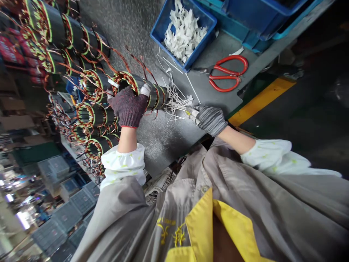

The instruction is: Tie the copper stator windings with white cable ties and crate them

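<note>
My left hand, in a dark maroon knit glove, grips a wound motor stator lying on its side on a grey metal table. Copper-coloured leads stick out of the stator's far end. My right hand, in a grey knit glove, pinches a thin white stick by the stator's end. A loose spread of similar white sticks lies on the table between my hands. The stator's underside is hidden.
Rows of similar stators stand to the left. Behind them sit a blue crate of white scraps, red-handled scissors and blue bins. A yellow floor stripe runs beyond the table edge. Grey crates are stacked lower left.
</note>
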### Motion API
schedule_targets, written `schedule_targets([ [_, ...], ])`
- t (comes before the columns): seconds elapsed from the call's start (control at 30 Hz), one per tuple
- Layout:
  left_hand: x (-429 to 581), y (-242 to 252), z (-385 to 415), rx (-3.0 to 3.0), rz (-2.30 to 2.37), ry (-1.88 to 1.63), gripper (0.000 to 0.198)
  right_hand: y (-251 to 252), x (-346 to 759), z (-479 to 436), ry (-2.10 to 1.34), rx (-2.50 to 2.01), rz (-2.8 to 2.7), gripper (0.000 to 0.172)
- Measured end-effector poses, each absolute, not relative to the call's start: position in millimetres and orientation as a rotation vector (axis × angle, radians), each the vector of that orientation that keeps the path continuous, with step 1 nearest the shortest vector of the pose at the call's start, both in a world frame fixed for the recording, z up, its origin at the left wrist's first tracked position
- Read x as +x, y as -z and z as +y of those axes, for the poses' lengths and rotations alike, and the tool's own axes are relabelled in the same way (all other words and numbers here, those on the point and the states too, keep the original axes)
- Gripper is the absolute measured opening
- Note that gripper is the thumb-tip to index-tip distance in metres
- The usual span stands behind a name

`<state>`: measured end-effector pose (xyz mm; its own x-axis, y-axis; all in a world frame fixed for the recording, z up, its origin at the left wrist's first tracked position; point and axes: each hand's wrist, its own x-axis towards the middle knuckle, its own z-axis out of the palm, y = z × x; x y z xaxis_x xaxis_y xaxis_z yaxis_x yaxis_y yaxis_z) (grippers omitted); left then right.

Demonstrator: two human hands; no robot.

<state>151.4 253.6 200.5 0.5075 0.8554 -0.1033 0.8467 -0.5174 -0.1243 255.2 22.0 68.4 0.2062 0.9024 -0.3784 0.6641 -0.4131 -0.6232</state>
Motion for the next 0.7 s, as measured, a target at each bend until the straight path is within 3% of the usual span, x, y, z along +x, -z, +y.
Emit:
schedule_targets([
  [0.17, 155, -202, 253, -2.606, -1.522, -0.309, 0.065, -67, 248, 30, -1.069, -2.166, -1.516, 0.053],
  [0.7, 152, -203, 252, -2.654, -1.553, -0.283, 0.057, -73, 236, 31, -1.094, -2.231, -1.53, 0.055],
])
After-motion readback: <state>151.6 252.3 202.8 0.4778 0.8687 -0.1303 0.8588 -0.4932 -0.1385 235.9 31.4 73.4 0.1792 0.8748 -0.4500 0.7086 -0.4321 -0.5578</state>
